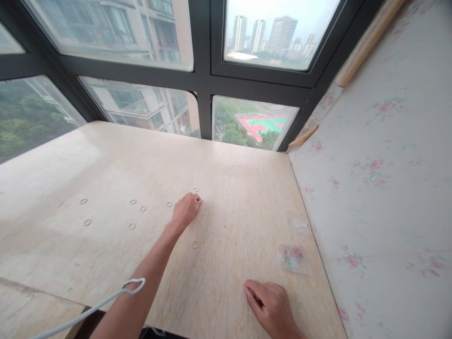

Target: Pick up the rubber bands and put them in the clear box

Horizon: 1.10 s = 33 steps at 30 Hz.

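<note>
My left hand (186, 209) reaches out over the stone sill, fingertips pinched low at its surface. A tiny pale bit shows at the fingertips, too small to name. Thin pale ring-shaped bands lie around it: one band (196, 189) just beyond the fingers, another band (170, 204) left of the wrist, and a third band (195, 244) nearer me. My right hand (271, 303) rests closed at the front right, thumb against curled fingers; whatever is inside is hidden. Beyond it sits a clear plastic box (294, 259) with pink and green rings.
More bands (132, 226) are scattered over the left of the sill (240, 188). A clear plastic piece (299, 226) lies behind the box, near the flowered wall (381, 188). Dark window frames (254, 84) border the back. A white cable (95, 308) crosses my left forearm.
</note>
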Available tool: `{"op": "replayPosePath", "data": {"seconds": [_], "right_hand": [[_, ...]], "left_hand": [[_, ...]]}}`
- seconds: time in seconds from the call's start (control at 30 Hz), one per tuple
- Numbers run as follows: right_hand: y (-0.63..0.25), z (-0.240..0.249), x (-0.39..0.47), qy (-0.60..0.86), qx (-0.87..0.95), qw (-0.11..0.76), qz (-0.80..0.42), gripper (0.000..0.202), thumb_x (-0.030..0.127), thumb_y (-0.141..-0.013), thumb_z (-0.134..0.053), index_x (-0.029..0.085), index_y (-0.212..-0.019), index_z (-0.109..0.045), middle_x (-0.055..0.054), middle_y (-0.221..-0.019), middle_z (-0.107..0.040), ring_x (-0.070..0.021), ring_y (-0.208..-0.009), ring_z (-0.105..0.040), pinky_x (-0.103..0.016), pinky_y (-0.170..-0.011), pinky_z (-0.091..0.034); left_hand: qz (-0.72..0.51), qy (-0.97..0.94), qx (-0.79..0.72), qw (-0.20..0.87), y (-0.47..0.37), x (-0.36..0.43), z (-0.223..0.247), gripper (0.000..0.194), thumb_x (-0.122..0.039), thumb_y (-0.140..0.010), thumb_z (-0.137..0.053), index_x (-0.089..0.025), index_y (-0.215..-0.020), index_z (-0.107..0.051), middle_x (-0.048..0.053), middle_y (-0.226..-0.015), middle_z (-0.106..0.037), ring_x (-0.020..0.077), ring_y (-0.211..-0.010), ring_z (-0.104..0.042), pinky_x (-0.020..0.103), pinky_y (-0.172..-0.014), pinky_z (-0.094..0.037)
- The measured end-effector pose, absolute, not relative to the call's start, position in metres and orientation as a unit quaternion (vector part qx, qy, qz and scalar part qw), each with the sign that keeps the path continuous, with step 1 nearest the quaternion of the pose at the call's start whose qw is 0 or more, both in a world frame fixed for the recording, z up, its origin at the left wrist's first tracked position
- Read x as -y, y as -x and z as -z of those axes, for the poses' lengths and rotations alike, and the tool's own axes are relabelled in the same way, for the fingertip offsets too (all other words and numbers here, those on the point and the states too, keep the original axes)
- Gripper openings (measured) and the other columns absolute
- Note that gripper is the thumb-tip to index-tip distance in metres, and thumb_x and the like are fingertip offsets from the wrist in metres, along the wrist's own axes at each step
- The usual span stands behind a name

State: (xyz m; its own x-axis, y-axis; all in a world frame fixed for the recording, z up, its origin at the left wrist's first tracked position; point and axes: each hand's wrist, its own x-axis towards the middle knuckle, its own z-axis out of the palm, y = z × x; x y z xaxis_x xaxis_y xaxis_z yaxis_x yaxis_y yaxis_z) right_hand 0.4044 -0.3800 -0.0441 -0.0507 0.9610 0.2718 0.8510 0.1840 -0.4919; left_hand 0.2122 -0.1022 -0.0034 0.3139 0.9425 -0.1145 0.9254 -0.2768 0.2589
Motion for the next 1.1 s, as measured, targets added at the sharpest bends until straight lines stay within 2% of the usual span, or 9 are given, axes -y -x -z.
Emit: {"op": "replayPosePath", "data": {"seconds": [0.2,0.37,0.5,0.7,0.9,1.1], "right_hand": [[-0.404,0.046,0.382,0.639,0.714,0.264,-0.11,0.031,0.025,-0.095,-0.04,0.02,-0.078,-0.065,0.001,-0.052,-0.058,-0.0141,-0.046,-0.056,-0.027,-0.051,-0.032],[-0.403,0.044,0.382,0.64,0.713,0.265,-0.109,0.03,0.024,-0.095,-0.04,0.02,-0.079,-0.065,0.001,-0.054,-0.06,-0.0139,-0.048,-0.057,-0.027,-0.053,-0.032],[-0.403,0.041,0.382,0.639,0.714,0.265,-0.108,0.03,0.023,-0.094,-0.04,0.02,-0.078,-0.065,0.0,-0.056,-0.062,-0.0137,-0.05,-0.057,-0.026,-0.053,-0.032],[-0.403,0.037,0.383,0.642,0.715,0.257,-0.099,0.03,0.022,-0.094,-0.04,0.02,-0.077,-0.064,-0.001,-0.058,-0.062,-0.0128,-0.051,-0.056,-0.025,-0.055,-0.031],[-0.403,0.036,0.384,0.655,0.713,0.23,-0.097,0.021,0.02,-0.091,-0.044,0.02,-0.08,-0.062,0.0,-0.064,-0.065,-0.0134,-0.057,-0.057,-0.026,-0.056,-0.028],[-0.404,0.034,0.385,0.676,0.706,0.18,-0.112,0.018,0.022,-0.09,-0.046,0.02,-0.077,-0.059,0.0,-0.066,-0.065,-0.0141,-0.06,-0.057,-0.027,-0.057,-0.026]], "left_hand": [[0.062,-0.849,-0.513,0.108,-0.212,0.105,-0.008,0.026,-0.023,-0.092,-0.039,-0.013,-0.094,-0.062,0.015,-0.098,-0.066,0.0231,-0.087,-0.063,0.03,-0.072,-0.043],[0.135,-0.855,-0.493,0.086,-0.219,0.109,-0.026,0.02,-0.018,-0.084,-0.046,-0.013,-0.086,-0.065,0.016,-0.094,-0.067,0.0253,-0.084,-0.064,0.032,-0.07,-0.044],[0.149,-0.856,-0.488,0.083,-0.225,0.113,-0.032,0.016,-0.015,-0.077,-0.05,-0.013,-0.079,-0.067,0.015,-0.088,-0.069,0.0234,-0.078,-0.064,0.03,-0.066,-0.043],[0.087,-0.888,-0.43,0.14,-0.256,0.15,-0.04,0.017,-0.021,-0.075,-0.052,-0.017,-0.077,-0.069,0.009,-0.083,-0.07,0.0191,-0.072,-0.061,0.027,-0.061,-0.039],[0.037,-0.931,-0.271,0.241,-0.327,0.22,-0.051,0.017,-0.019,-0.074,-0.052,-0.019,-0.076,-0.069,0.003,-0.076,-0.069,0.0161,-0.069,-0.06,0.025,-0.056,-0.036],[0.034,-0.954,-0.193,0.226,-0.385,0.252,-0.044,0.015,-0.018,-0.075,-0.052,-0.019,-0.078,-0.067,0.005,-0.076,-0.069,0.0177,-0.069,-0.062,0.026,-0.058,-0.039]]}}
